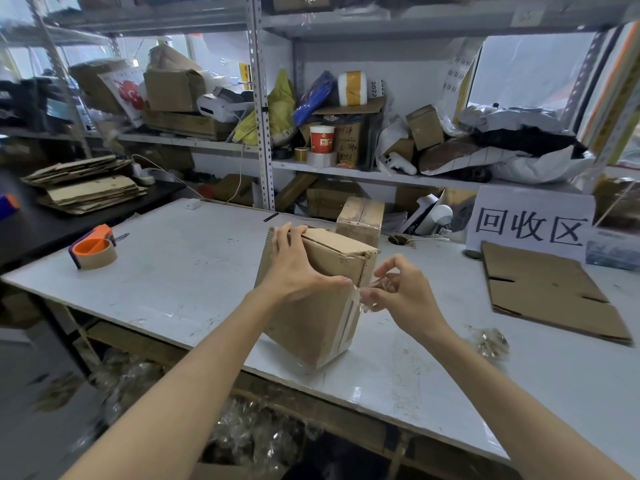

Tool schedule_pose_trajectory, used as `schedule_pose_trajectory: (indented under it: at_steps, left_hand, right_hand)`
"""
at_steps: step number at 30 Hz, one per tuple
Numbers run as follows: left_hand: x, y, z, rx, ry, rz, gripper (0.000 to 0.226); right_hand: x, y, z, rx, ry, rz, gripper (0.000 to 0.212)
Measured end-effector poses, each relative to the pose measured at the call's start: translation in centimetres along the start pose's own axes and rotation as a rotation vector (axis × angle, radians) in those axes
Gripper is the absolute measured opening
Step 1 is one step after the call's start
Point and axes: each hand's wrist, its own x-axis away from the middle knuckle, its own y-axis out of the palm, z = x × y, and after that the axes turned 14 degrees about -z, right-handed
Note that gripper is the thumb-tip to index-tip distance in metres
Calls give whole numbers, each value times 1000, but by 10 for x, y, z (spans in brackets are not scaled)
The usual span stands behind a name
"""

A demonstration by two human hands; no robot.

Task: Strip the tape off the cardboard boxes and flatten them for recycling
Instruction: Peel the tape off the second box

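A brown cardboard box (311,317) stands tilted on the white table (180,271), resting on one lower edge. My left hand (294,268) lies over its top and near face, fingers spread and curled over the top edge, thumb at the right corner. My right hand (401,292) pinches a crumpled strip of clear tape (372,291) that still sticks to the box's right side. A second taped box (360,220) stands behind. A flattened box (547,292) lies at the right.
A tape dispenser (95,251) with an orange core sits at the table's left. A wad of stripped tape (490,342) lies right of my right arm. A white sign (530,223) leans at the back. Cluttered shelves (346,168) rise behind; flattened cardboard (86,188) is stacked at far left.
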Motion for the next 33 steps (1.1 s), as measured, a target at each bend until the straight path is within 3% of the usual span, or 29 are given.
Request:
schedule_pose_trajectory:
  at_steps: [6, 10, 12, 15, 18, 21, 24, 29, 33]
  left_hand:
    - [0, -1, -4, 8, 4, -9, 126]
    - [0, 1, -5, 0, 5, -10, 128]
    - [0, 3, -4, -13, 3, -10, 129]
    - [0, 1, -6, 7, -10, 8, 127]
    - [1, -1, -7, 29, -4, -4, 128]
    - [4, -2, -6, -5, 7, -47, 134]
    - [5, -2, -8, -29, 12, -55, 135]
    - [4, -2, -11, 40, 5, -6, 128]
    - [2, 0, -12, 58, 31, -38, 126]
  right_hand:
    - [-1, -4, 6, 138, 58, 188, 17]
    - [-5, 3, 8, 147, 47, 242, 28]
    - [-6, 8, 6, 119, 30, 269, 23]
    - [-4, 14, 4, 146, -34, 192, 16]
    - [-1, 19, 7, 311, -64, 111, 45]
    - [-3, 24, 7, 457, -93, 189, 32]
    - [-7, 20, 6, 395, -115, 180, 15]
    - [-2, 9, 2, 203, -137, -88, 30]
    - [1, 16, 2, 142, -120, -82, 33]
